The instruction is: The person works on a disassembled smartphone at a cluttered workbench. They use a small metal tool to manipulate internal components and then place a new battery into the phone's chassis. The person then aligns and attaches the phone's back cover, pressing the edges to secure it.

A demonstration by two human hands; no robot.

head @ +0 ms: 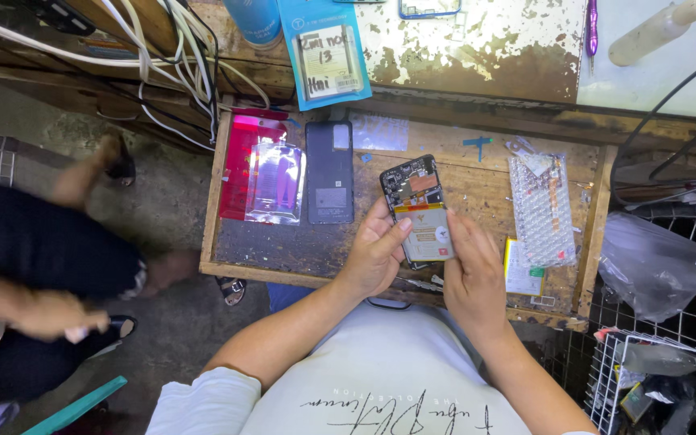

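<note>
Over the drawer: I hold an opened phone (417,208) above the wooden drawer (324,242).
Left hand (374,254): fingers wrapped round its left edge.
Right hand (472,270): fingertips pressing its pale battery (428,231).

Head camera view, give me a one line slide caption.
Both hands, left hand and right hand, hold an opened phone with its battery over a wooden tray.

Bright, even daylight, soft shadows; the passer-by (34,274) (at left) is motion-blurred.

Rough worn wooden tray (300,256), glossy plastic pouch (275,183)
</note>
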